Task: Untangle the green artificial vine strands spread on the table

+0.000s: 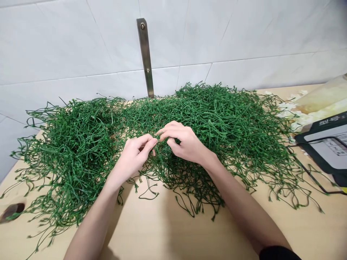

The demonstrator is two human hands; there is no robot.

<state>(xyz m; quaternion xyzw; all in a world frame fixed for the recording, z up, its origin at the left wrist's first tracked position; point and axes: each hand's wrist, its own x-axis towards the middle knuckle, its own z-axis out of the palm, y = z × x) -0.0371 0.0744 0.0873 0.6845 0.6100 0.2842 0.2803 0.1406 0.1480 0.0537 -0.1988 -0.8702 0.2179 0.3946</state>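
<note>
Thin green plastic stems with small budded tips lie in a large tangled heap [214, 119] on the table. Over the middle of the heap, my left hand [135, 151] pinches a green plastic stem [159, 150] between thumb and fingers. My right hand [184, 141] meets it from the right, its curled fingertips at the same stem, close to the left thumb tip. The right thumb sits a little apart from those fingertips. Beside my left hand is a second dense heap [73, 151] of the same stems. A few loose stems [148, 193] lie just below my hands.
Behind the pale wooden table [146, 231] rises a white tiled wall [81, 39]. A metal bracket [145, 54] is fixed upright to it. On the right are white flowers [291, 112], a clear plastic bag [325, 94] and a black-framed item with a printed label [325, 144].
</note>
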